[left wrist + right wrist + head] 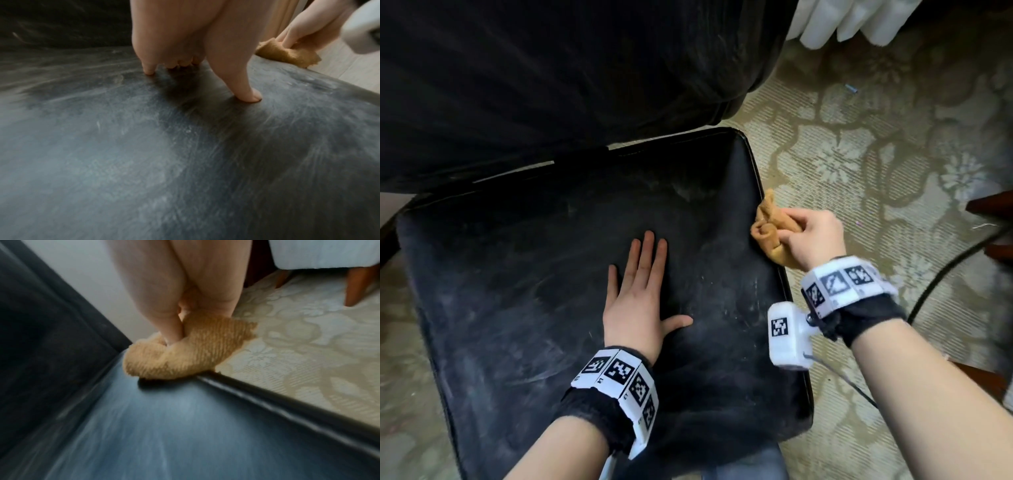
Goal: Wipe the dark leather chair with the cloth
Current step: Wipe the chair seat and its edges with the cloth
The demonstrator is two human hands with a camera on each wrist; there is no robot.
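Left hand (pixel 642 301) flat on chair seat (pixel 517 291) | right hand (pixel 813 236) gripping cloth (pixel 768 229)

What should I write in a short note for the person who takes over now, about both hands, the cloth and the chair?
Left hand: open, flat on the middle of the chair seat, pressing it.
Right hand: grips the bunched tan cloth at the seat's right edge; the cloth touches the piped rim and partly hangs over the carpet.
Done: cannot tell how much; the seat shows grey dusty streaks over most of its surface.
Left: wipe the seat from the right edge inward, then the dark backrest.
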